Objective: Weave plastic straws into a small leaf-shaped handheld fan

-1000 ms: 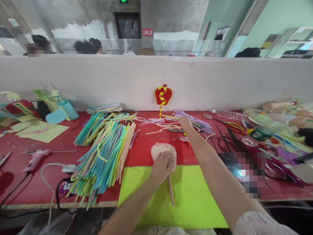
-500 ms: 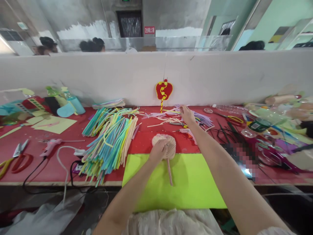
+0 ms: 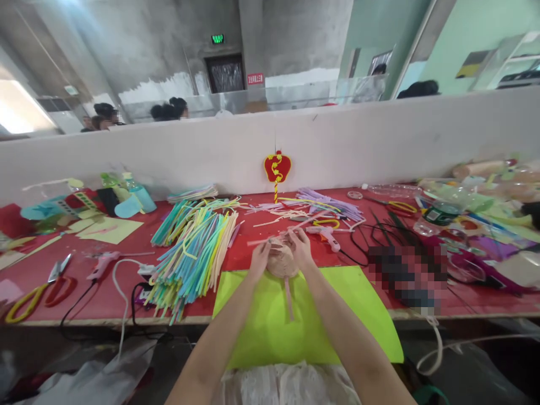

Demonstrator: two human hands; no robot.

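A small round fan (image 3: 282,264) covered in pale pink-beige pipe cleaners lies over a bright yellow-green sheet (image 3: 337,315), its thin handle towards me. My left hand (image 3: 260,260) is closed at the fan's left upper edge. At the right upper edge, my right hand (image 3: 302,250) pinches a pale pink pipe cleaner (image 3: 310,221), which runs across the top of the fan and sticks out past both hands. The fingertips partly hide the fan's rim. Beyond the hands, a finished-looking red fan (image 3: 277,167) with yellow trim stands upright against the white partition.
A thick pile of coloured pipe cleaners (image 3: 194,259) lies to the left, with scissors (image 3: 54,281) and a pink glue gun (image 3: 103,264) farther left. Another glue gun (image 3: 331,239) is close on the right. Purple pipe cleaners (image 3: 333,203) lie behind; bottles and scraps crowd the right.
My right hand has come back from the purple pipe cleaners to the fan, bringing a pink pipe cleaner. The left hand has shifted to the fan's left edge. The view has tilted up slightly.
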